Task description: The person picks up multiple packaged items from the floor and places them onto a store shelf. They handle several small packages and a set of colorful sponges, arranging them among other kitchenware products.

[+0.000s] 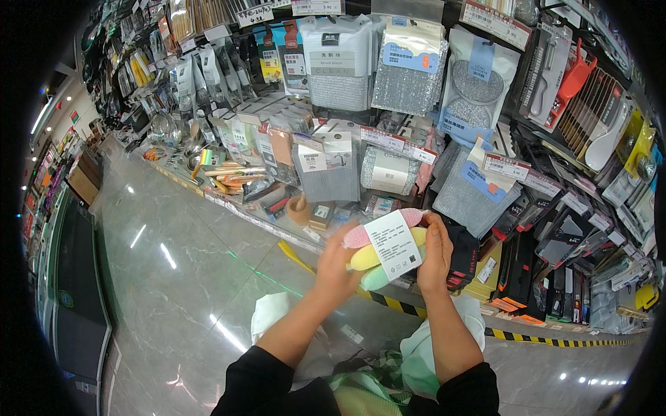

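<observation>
Between my two hands is a pack of three scrub sponges [374, 276] in pink, yellow and green, wrapped by a white card sleeve [394, 245]. The sleeve bears printed writing and faces up at me. My left hand [335, 262] grips the left ends of the sponges. At the right ends, my right hand [436, 255] holds the pack with the fingers curled over its upper corner. Parts of the sponges are hidden under the sleeve and behind my fingers.
Ahead rises a store rack with hanging scrub block packs [341, 93], scouring pads [411, 93] and grey cloths [328, 182]. Wooden-handled tools [237, 176] lie on the bottom shelf [260, 221]. Yellow-black tape [398, 306] edges the floor [171, 291]. A dark cabinet [75, 291] stands left.
</observation>
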